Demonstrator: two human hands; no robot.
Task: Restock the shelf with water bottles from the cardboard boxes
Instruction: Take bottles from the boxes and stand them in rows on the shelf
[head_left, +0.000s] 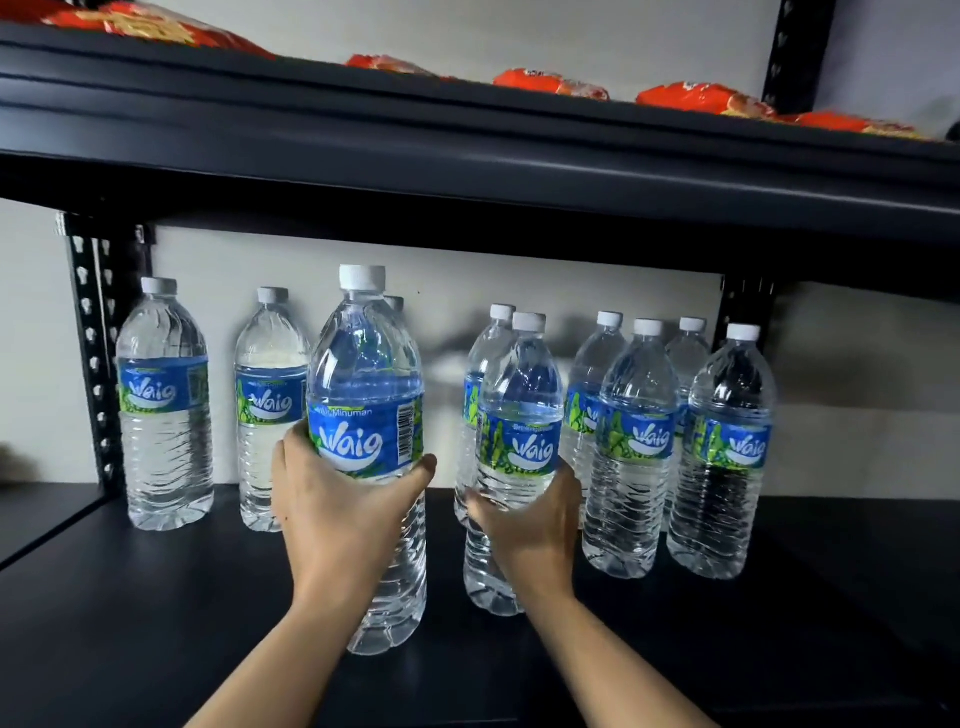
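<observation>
Head view. A black shelf board (156, 623) runs across the lower frame, with the wall behind it and a perforated upright post (93, 353) at its left rear. The left hand (337, 514) grasps the nearest water bottle (366, 415) around its middle, just below the blue label, thumb on one side and fingers on the other. This bottle stands upright near the front of the board. Whether its base rests on the board or hangs just above it cannot be told from this angle. The right hand (530, 525) wraps around a second bottle (519, 415), also below the label and also upright, to the right of the first and slightly further back.

Other bottles of the same kind stand further in. One is at the far left (163, 405), and another (270, 405) is beside it, partly hidden by the left hand's bottle. A cluster on the right (636, 447) stands in two rows, front and back. All carry white caps. Above, the upper shelf (467, 156) holds red packets (701, 98) along its surface.
</observation>
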